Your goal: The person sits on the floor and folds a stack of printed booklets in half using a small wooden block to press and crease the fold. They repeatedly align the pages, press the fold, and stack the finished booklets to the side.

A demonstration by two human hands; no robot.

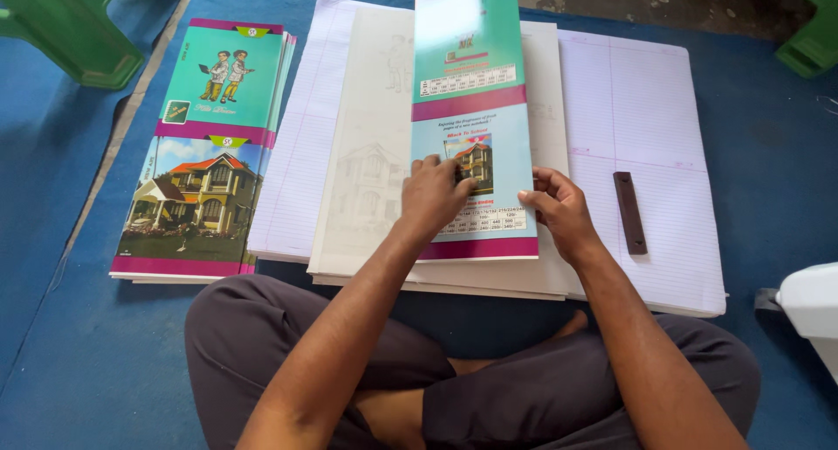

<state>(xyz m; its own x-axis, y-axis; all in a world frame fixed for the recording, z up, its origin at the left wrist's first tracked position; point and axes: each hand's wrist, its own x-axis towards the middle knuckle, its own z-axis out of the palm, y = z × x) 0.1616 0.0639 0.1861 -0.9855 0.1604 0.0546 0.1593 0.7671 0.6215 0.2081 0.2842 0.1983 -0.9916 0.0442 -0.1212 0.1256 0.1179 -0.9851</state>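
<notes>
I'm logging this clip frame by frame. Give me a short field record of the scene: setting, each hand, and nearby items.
setting: person sitting cross-legged on a blue mat
left hand: pressing flat on a folded printed cover sheet
right hand: gripping that cover's right edge
under cover: ruled paper stack
left of person: pile of printed covers
right of cover: dark wooden block lying on ruled paper

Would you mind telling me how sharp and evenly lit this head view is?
Head view: soft daylight, no hard shadows; slight sheen on the folded cover; left hand and right hand fairly sharp; straight edges of the lined sheets bow slightly toward the frame's borders.
</notes>
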